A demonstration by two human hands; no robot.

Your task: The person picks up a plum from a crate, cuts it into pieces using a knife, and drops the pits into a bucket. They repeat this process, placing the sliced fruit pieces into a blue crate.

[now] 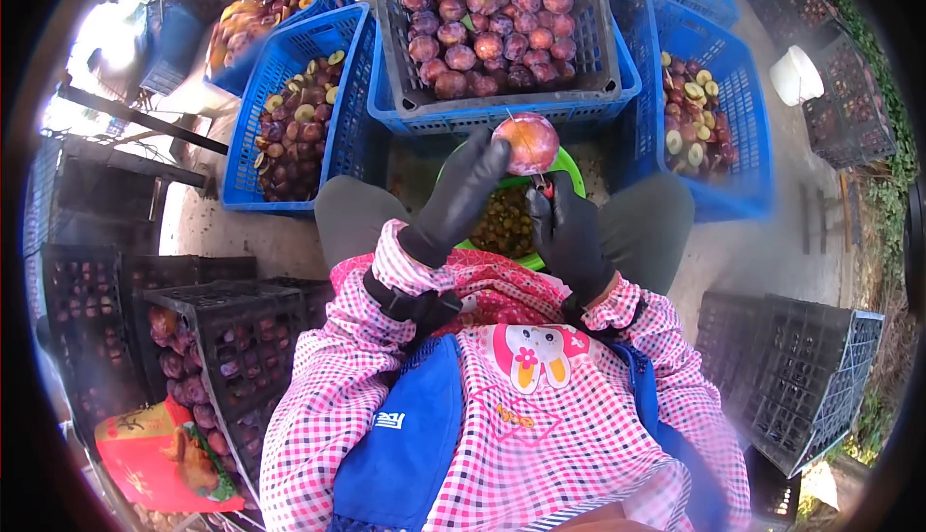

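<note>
Wearing a black glove, my left hand [461, 188] grips a pinkish-purple plum [530, 143], its fingers at the fruit's left side. Just below the plum, my right hand [571, 233], also gloved in black, is closed around a small knife [546, 188] with a bit of red at its handle. The knife's tip end reaches up to the underside of the fruit. Beneath both hands, between the knees, sits a bright green basin [576, 177] with a mass of small brownish-yellow pieces [499, 219] in it, partly covered by the hands.
Straight ahead, a black crate [606, 88] full of whole plums rests on a blue crate [386, 108]. Blue crates with cut plums stand left [234, 161] and right [755, 146]. Black crates [207, 305] of plums are at the lower left. A white bucket [797, 76] sits far right.
</note>
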